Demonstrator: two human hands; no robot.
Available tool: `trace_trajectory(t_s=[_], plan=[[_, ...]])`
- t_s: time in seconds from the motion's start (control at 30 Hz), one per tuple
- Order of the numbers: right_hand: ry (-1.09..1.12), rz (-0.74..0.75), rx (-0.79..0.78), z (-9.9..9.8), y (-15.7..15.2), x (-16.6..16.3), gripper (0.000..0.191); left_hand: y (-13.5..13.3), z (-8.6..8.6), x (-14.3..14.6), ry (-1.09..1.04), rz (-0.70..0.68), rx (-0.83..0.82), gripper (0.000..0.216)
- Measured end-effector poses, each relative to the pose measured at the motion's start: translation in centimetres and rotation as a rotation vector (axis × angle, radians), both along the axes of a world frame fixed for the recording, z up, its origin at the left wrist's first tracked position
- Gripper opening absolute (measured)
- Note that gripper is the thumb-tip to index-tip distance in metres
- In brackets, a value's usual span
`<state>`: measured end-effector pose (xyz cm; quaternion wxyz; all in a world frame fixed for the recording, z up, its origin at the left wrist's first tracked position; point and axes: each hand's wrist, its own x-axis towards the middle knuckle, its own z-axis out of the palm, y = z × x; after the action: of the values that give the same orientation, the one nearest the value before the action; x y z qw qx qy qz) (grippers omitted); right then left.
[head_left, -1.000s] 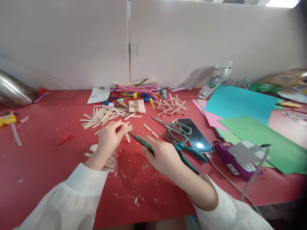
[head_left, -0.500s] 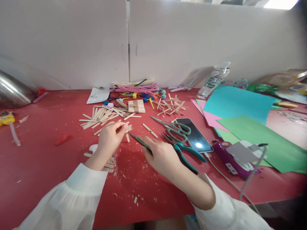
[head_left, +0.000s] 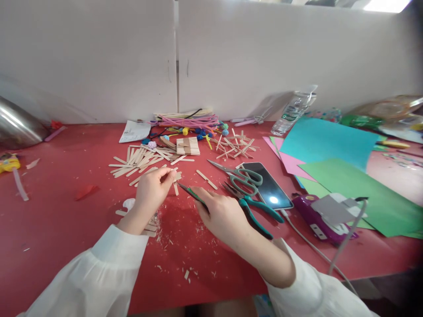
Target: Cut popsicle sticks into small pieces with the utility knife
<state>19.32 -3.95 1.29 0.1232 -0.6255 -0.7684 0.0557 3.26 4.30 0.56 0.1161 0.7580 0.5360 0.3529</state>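
Note:
My left hand [head_left: 153,187] is closed in a pinch on a wooden craft stick [head_left: 176,188], with other stick ends close by its fingertips. In my right hand [head_left: 221,213] is a green-handled craft knife [head_left: 191,193], its narrow dark blade directed at the stick. The blade's tip is close to the stick; whether they touch I cannot tell. Behind my left hand lies a loose pile of craft sticks [head_left: 139,160]. A notched stick [head_left: 206,179] rests alone between the hands and the scissors. Wood shavings [head_left: 170,240] are scattered below both hands.
Grey-handled scissors [head_left: 246,180] and teal-handled pliers [head_left: 254,211] lie right of my right hand, by a phone [head_left: 269,187] on a cable. Farther right are coloured papers [head_left: 330,141], a purple device [head_left: 320,220] and a plastic bottle [head_left: 292,112]. Pipe cleaners [head_left: 188,121] line the back.
Almost nothing differs. The knife blade has shifted very slightly beside the stick, while both hands keep their holds and places.

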Motion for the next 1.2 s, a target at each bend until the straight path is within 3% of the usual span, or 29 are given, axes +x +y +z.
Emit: trace_trajectory(t_s=[0.23, 1.2], plan=[[-0.068, -0.022, -0.047, 0.43, -0.25, -0.38, 0.036, -0.2, 0.24, 0.08, 0.023, 0.003, 0.021, 0.026], [0.015, 0.013, 0.031, 0.2, -0.22, 0.23, 0.037, -0.11, 0.21, 0.12, 0.021, 0.018, -0.013, 0.028]])
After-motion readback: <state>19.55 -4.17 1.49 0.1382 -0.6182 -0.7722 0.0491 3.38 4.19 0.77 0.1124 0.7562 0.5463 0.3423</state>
